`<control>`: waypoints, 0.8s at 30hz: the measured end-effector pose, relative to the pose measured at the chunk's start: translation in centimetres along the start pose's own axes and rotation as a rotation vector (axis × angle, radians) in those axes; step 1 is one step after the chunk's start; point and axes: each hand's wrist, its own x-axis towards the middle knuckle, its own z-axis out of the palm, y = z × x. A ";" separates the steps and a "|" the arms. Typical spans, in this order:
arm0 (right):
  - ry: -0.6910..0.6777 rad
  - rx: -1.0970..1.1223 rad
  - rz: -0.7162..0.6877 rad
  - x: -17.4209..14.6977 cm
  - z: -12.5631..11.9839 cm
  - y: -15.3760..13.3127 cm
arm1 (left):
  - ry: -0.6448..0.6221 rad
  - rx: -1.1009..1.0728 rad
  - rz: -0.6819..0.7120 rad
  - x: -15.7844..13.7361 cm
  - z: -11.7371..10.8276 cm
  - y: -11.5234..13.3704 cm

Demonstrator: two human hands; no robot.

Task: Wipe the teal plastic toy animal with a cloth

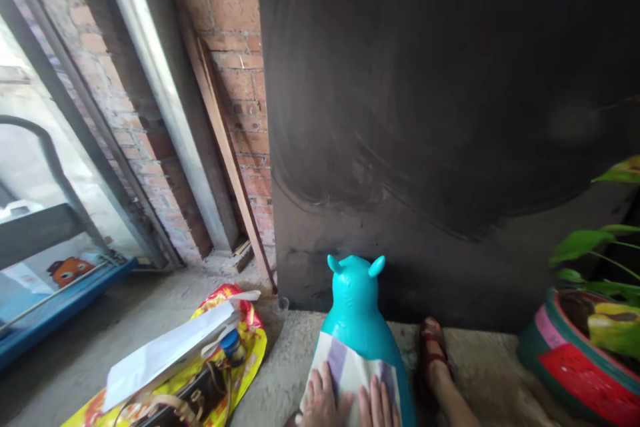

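**Two hands flat on a cloth draped over a turquoise animal toy**

A pale cloth (350, 373) with faint purple and grey checks lies over the back of a turquoise inflatable animal toy (356, 307), low in the middle of the view. The toy stands on the concrete floor (290, 373) with its two small ears pointing up, its head facing a big dark board (440, 93) just behind it.

The left hand (323, 403) rests on the left lower part of the cloth, fingers stretched out and slightly spread, palm down; it grips nothing and only presses on the fabric. The right hand (381, 407) lies just beside it on the right lower part of the cloth, fingers straight and close together, also flat and closed on nothing. Both hands are cut off by the bottom edge, so the wrists do not show.

Right of the toy, a foot in a dark red sandal (433, 353) stands on the floor, toes toward the board. Farther right sits a painted pot (565, 360) in green, pink and red, with a green-leaved plant (595, 243) growing from it.

Left of the toy lies a yellow and red bag (240, 360), open, with a white sheet (165, 350) across it and a small blue-capped bottle (233, 343) showing inside. Behind the bag, a wooden plank (225, 147) leans against a red brick wall (235, 20). At far left, a blue ledge (55, 310) runs below a glass pane.
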 end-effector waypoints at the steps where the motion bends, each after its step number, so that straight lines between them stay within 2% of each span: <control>1: 0.005 -0.008 -0.012 -0.1 0.1 0.1 | 0.004 0.011 0.002 -0.7 1.0 -0.3; 5: 0.037 -0.057 -0.087 -0.6 0.9 0.8 | 0.101 0.026 -0.020 -1.9 4.4 -0.7; 8: 0.069 -0.098 -0.168 -0.4 1.5 1.6 | 0.121 0.033 -0.062 -1.3 4.9 -0.1; 11: 0.090 -0.138 -0.256 0.2 2.0 2.6 | 0.062 0.030 -0.047 0.1 3.4 0.8; 14: 0.108 -0.173 -0.335 1.0 2.5 3.7 | -0.024 -0.002 -0.018 1.5 0.5 1.7; 18: 0.145 -0.211 -0.418 1.9 3.0 4.8 | -0.060 -0.135 0.007 3.7 -2.7 2.6; 20: 0.166 -0.232 -0.451 2.2 3.1 5.1 | -0.062 -0.211 0.026 4.8 -3.2 2.5; 24: 0.198 -0.283 -0.491 2.1 2.6 4.7 | -0.019 -0.290 0.046 5.8 -2.9 2.1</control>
